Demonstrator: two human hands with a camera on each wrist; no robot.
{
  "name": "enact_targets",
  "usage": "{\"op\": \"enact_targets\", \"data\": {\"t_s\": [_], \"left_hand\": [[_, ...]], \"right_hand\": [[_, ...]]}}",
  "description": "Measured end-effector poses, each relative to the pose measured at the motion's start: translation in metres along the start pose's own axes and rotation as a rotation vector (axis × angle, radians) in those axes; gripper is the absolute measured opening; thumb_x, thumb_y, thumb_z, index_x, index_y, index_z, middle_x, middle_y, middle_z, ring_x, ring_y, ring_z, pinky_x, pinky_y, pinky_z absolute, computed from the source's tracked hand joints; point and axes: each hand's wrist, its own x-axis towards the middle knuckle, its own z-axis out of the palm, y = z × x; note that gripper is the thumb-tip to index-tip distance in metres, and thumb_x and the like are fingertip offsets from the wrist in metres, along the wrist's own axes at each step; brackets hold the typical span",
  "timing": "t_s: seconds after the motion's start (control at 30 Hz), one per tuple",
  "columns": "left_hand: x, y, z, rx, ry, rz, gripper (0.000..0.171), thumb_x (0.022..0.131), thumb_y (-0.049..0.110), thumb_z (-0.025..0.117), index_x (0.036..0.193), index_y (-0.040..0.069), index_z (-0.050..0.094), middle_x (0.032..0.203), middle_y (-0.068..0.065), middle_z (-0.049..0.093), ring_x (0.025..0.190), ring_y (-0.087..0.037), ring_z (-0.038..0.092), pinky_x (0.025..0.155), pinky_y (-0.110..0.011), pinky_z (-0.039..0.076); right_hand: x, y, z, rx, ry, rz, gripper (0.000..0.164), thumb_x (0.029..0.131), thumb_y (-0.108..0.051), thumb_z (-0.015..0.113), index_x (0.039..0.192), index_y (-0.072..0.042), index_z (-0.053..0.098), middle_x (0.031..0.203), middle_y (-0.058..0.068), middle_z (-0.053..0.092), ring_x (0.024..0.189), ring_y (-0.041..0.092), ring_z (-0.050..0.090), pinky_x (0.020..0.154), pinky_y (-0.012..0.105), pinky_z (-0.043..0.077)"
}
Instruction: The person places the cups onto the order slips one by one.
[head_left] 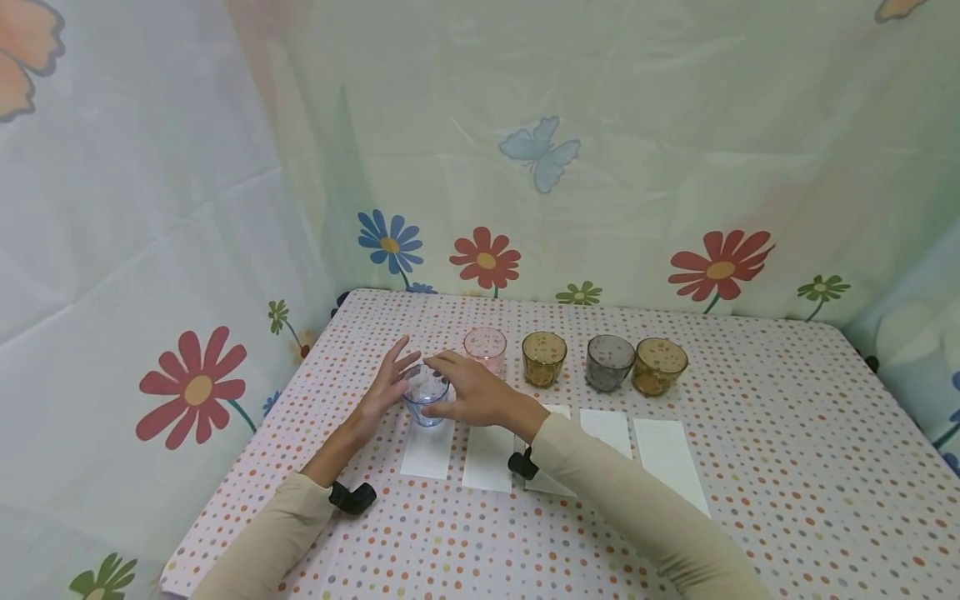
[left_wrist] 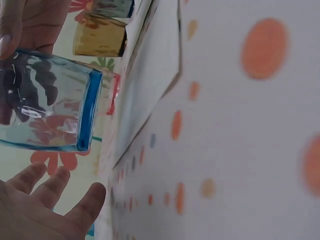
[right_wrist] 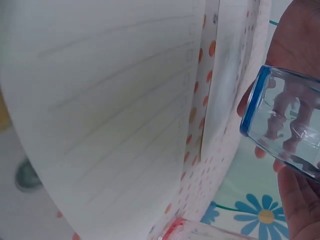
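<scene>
A clear glass with a blue tint (head_left: 426,413) is upright at the left of the table, over the far end of a white paper strip (head_left: 426,457). My right hand (head_left: 480,390) grips it from the right near its rim, thumb on the near side. On the glass's other side my left hand (head_left: 381,393) has its fingers spread and loosely straight. In the left wrist view, a gap separates the left fingers (left_wrist: 86,207) from the glass. The glass's thick blue base (left_wrist: 89,112) shows there, close over the paper.
Behind stand a pink glass (head_left: 486,348), an amber glass (head_left: 544,360), a grey glass (head_left: 609,363) and another amber glass (head_left: 658,367) in a row. Several lined paper strips, one at the right end (head_left: 670,458), lie on the dotted tablecloth (head_left: 795,467). A flowered curtain (head_left: 622,167) hangs behind.
</scene>
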Motion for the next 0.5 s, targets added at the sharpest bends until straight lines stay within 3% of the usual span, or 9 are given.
{"op": "enact_targets", "data": {"t_s": [0.23, 0.5], "left_hand": [[-0.016, -0.005, -0.001, -0.068, -0.017, -0.013, 0.076, 0.101, 0.029, 0.037, 0.164, 0.024, -0.005, 0.166, -0.026, 0.009, 0.152, -0.050, 0.013, 0.114, -0.074, 0.013], [-0.020, -0.007, 0.001, -0.151, -0.057, 0.043, 0.079, 0.100, 0.017, 0.041, 0.163, 0.017, -0.006, 0.165, -0.031, 0.007, 0.150, -0.054, 0.010, 0.115, -0.073, 0.013]], "right_hand": [[-0.007, -0.001, 0.007, 0.006, -0.034, -0.007, 0.079, 0.091, -0.042, 0.074, 0.152, -0.003, 0.043, 0.151, 0.011, 0.048, 0.135, 0.027, 0.051, 0.109, 0.044, 0.045], [-0.010, 0.003, 0.015, 0.002, -0.028, 0.003, 0.080, 0.088, -0.044, 0.077, 0.151, -0.005, 0.046, 0.146, 0.009, 0.051, 0.133, 0.024, 0.052, 0.108, 0.044, 0.046]]}}
